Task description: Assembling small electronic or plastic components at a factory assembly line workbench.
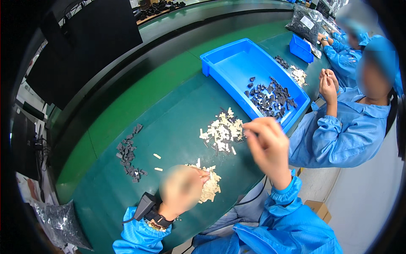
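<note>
My left hand (182,189) is over the near pile of cream strips (209,191). Most of that hand is blurred, and its fingertips touch or hover just above the pile's upper edge; what they hold, if anything, cannot be made out. My right hand (270,148) is raised beside the farther pile of white and cream strips (222,130), which has some thin dark strips mixed in. Its thumb and forefinger come together in a pinch, and anything between them is too small to name. Small black pieces (126,153) lie in a loose row to the left.
A blue tray (226,67) at the back right holds many small black parts (272,98). Two stray strips (157,156) lie left of the piles. Co-workers in blue (351,127) sit at the right, near a small blue bin (301,48). A clear bag (63,222) lies lower left.
</note>
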Demonstrator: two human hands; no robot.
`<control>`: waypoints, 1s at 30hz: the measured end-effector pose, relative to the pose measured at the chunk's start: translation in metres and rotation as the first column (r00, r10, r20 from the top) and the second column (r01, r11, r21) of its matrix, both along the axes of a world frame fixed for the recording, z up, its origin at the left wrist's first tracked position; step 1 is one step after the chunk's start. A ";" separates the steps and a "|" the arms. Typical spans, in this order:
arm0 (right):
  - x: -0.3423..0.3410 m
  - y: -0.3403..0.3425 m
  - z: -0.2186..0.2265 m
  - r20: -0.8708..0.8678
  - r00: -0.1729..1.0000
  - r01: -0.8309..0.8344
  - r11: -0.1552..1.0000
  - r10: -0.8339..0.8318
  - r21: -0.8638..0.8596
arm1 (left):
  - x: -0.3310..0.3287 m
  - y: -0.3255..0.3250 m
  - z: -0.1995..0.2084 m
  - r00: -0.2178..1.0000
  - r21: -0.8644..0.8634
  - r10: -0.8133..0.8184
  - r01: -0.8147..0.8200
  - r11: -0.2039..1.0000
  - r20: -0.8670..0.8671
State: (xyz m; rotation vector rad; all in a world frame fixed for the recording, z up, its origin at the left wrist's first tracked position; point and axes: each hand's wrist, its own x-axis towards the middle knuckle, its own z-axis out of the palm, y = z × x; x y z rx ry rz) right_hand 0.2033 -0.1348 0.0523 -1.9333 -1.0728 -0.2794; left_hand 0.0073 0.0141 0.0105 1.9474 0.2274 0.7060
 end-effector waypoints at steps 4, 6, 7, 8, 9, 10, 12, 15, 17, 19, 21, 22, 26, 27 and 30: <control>-0.003 0.014 -0.015 -0.031 0.995 -0.101 0.978 0.097 -0.184 | 0.000 0.002 0.002 0.998 0.082 -0.032 0.036 0.996 -0.053; -0.001 0.017 -0.018 -0.036 0.992 -0.124 0.961 0.118 -0.248 | -0.002 0.000 -0.002 0.998 0.012 -0.033 0.033 0.999 -0.047; 0.000 0.018 -0.018 -0.043 0.990 -0.143 0.946 0.137 -0.292 | 0.000 0.000 -0.001 0.999 0.025 -0.036 0.037 0.999 -0.039; 0.000 0.019 -0.017 -0.050 0.987 -0.162 0.928 0.155 -0.335 | 0.000 0.000 -0.001 0.999 0.022 -0.033 0.034 0.999 -0.039; 0.000 0.020 -0.016 -0.048 0.986 -0.166 0.928 0.159 -0.334 | 0.000 0.001 0.000 0.998 0.034 -0.042 0.044 0.998 -0.055; -0.001 0.021 -0.016 -0.062 0.984 -0.176 0.916 0.164 -0.360 | 0.000 0.002 0.001 0.996 0.046 -0.051 0.055 0.997 -0.071; -0.002 0.022 -0.016 -0.077 0.983 -0.186 0.903 0.170 -0.387 | 0.000 0.002 0.002 0.994 0.045 -0.060 0.064 0.997 -0.087; -0.001 0.022 -0.018 -0.077 0.985 -0.174 0.879 0.155 -0.444 | 0.001 0.001 0.002 0.993 0.028 -0.073 0.076 0.997 -0.098; -0.001 0.022 -0.020 -0.122 0.981 -0.193 0.855 0.152 -0.481 | 0.000 0.001 0.003 0.993 0.017 -0.073 0.075 0.997 -0.090; 0.001 0.023 -0.021 -0.071 0.980 -0.197 0.888 0.184 -0.416 | 0.000 0.001 0.005 0.991 0.013 -0.067 0.069 0.998 -0.115; 0.001 0.022 -0.020 -0.017 0.977 -0.206 0.915 0.213 -0.347 | -0.001 0.001 0.006 0.992 0.030 -0.063 0.067 0.997 -0.112; -0.002 0.021 -0.016 -0.092 0.972 -0.233 0.939 0.217 -0.254 | -0.002 0.002 0.006 0.993 0.045 -0.062 0.067 0.997 -0.104; -0.018 0.011 -0.002 -0.373 0.864 -0.365 0.931 0.339 0.000 | -0.003 0.004 0.002 0.993 -0.119 -0.065 0.053 0.992 -0.102; -0.024 0.010 -0.008 -0.382 0.831 -0.399 0.912 0.404 0.098 | -0.001 0.005 0.003 0.992 -0.186 -0.093 0.075 0.980 -0.088; -0.043 0.008 -0.018 -0.549 0.684 -0.428 0.874 0.480 0.231 | -0.003 0.005 0.005 0.988 -0.281 -0.118 0.087 0.956 -0.097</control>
